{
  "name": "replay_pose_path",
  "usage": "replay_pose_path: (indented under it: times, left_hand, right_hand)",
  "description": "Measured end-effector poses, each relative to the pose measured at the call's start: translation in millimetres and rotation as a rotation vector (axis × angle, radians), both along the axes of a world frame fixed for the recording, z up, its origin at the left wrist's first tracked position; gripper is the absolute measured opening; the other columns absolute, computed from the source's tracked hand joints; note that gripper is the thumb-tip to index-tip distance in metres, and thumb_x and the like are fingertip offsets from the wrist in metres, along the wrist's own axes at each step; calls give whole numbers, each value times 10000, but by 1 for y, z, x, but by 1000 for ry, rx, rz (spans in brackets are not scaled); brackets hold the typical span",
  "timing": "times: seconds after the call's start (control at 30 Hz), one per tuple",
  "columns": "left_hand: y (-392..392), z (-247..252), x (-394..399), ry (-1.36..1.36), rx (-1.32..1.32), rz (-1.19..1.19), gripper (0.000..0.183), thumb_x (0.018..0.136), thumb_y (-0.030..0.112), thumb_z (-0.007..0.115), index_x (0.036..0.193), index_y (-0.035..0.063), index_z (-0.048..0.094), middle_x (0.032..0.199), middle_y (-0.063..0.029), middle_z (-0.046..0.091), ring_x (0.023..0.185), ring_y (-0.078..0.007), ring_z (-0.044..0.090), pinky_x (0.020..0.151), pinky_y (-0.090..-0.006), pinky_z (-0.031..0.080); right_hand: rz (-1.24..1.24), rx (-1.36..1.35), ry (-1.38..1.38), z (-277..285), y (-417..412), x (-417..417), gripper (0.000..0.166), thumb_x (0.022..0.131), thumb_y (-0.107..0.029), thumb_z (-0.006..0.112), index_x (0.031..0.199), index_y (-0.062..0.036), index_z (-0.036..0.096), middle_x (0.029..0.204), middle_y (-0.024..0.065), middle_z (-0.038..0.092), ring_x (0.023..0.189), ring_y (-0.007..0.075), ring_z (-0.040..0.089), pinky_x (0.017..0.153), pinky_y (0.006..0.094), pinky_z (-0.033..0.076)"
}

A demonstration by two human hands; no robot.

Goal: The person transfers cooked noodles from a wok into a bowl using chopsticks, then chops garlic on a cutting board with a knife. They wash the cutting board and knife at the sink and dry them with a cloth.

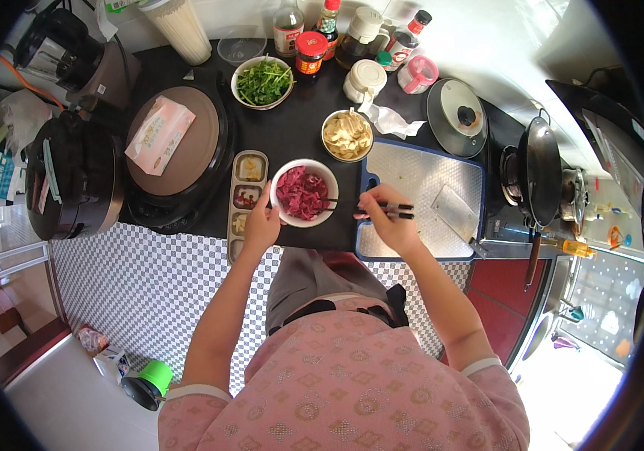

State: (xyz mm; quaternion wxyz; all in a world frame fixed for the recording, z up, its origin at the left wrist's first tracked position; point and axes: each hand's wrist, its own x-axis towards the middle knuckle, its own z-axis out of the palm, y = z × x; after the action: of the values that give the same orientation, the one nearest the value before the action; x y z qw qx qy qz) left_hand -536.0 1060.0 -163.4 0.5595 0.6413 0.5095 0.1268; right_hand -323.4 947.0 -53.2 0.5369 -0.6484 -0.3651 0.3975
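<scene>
My left hand point(264, 221) grips the left rim of a white bowl point(329, 179) on the dark counter. Sliced raw red meat point(301, 191) fills the bowl. In my right hand point(388, 219) is a pair of dark chopsticks point(350, 206), their tips among the meat at the bowl's right side. Left of the bowl lies a sectioned metal tray point(239, 164) with small portions of chopped ingredients, partly hidden by my left hand. Under my right hand is a blue-rimmed cutting board point(412, 163), and a cleaver point(453, 211) rests on it.
Behind the meat stand a bowl of pale slices point(348, 136) and a bowl of chopped greens point(264, 83). Sauce bottles point(288, 28) and a red-lidded jar point(311, 52) line the wall. A tissue pack point(159, 135) lies on an electric griddle point(209, 152) at left. A wok point(540, 169) is at right.
</scene>
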Motion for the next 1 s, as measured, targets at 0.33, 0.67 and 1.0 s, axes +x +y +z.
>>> replay_pose_path:
  times: [0.33, 0.67, 1.0]
  left_hand:
    - [1, -2, -1, 14, -4, -1, 551, 834, 74, 478, 1356, 157, 323, 685, -117, 617, 633, -209, 629, 641, -315, 466]
    - [1, 1, -1, -13, -25, -5, 551, 838, 73, 472, 1361, 141, 313, 671, -113, 611, 617, -194, 628, 638, -312, 469]
    - [2, 1, 0, 58, -29, -5, 544, 839, 97, 486, 1353, 170, 322, 662, -102, 611, 630, -215, 622, 632, -334, 464]
  right_hand:
    - [-136, -160, 59, -10, -12, 30, 223, 887, -156, 536, 822, 49, 596, 743, 71, 602, 633, 117, 599, 559, 222, 482]
    - [-130, 34, 272, -2, -5, 7, 175, 892, -90, 504, 869, 69, 575, 815, 90, 594, 738, 172, 610, 634, 256, 522]
    - [34, 13, -355, -18, 15, -11, 65, 816, -22, 578, 835, 15, 627, 756, 109, 584, 648, 155, 591, 564, 240, 445]
